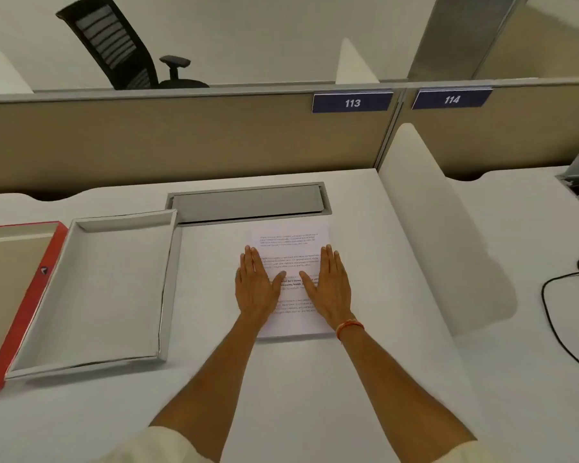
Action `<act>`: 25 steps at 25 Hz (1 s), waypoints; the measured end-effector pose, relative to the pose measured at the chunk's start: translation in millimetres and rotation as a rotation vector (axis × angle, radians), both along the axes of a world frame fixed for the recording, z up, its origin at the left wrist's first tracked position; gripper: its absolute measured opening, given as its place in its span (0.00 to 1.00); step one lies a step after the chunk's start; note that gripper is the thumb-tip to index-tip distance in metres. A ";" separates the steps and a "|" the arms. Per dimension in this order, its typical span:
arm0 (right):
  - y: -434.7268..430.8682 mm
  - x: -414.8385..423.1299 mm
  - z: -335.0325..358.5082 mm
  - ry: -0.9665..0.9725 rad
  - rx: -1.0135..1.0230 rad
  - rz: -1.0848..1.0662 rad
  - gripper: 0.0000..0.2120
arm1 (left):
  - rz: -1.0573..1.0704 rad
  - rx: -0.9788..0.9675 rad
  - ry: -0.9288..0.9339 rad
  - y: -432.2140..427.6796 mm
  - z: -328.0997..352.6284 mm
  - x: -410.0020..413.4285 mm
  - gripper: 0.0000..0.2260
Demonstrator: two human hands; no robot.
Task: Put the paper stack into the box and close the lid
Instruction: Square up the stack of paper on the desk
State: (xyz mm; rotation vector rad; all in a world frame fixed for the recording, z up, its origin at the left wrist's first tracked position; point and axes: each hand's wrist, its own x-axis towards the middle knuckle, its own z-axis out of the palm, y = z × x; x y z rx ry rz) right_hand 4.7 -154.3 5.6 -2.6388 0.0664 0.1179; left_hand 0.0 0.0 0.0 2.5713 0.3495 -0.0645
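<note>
A stack of printed white paper lies flat on the white desk in front of me. My left hand rests palm down on its left side, fingers together and thumb spread. My right hand lies flat on the right side in the same way. Neither hand grips the sheets. To the left stands the open white box, shallow and with nothing in it. Its red-edged lid lies upturned further left, partly tucked under the box and cut off by the frame edge.
A grey cable-tray flap is set into the desk just behind the paper. A white divider panel rises on the right. A black cable lies on the neighbouring desk. Beige partitions with signs 113 and 114 stand behind.
</note>
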 end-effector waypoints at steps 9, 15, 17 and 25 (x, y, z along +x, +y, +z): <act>3.8 43.1 0.8 0.345 0.212 -0.477 0.44 | 0.401 -0.173 0.371 -2.0 6.7 40.6 0.45; 0.1 63.4 4.6 0.467 0.210 -0.497 0.38 | 0.417 -0.198 0.492 2.1 14.7 60.8 0.44; -1.6 69.1 5.6 0.493 0.203 -0.458 0.38 | 0.417 -0.187 0.526 5.0 17.9 64.8 0.46; 1.2 73.5 9.2 0.505 0.201 -0.427 0.40 | 0.385 -0.282 0.519 14.2 11.3 63.2 0.41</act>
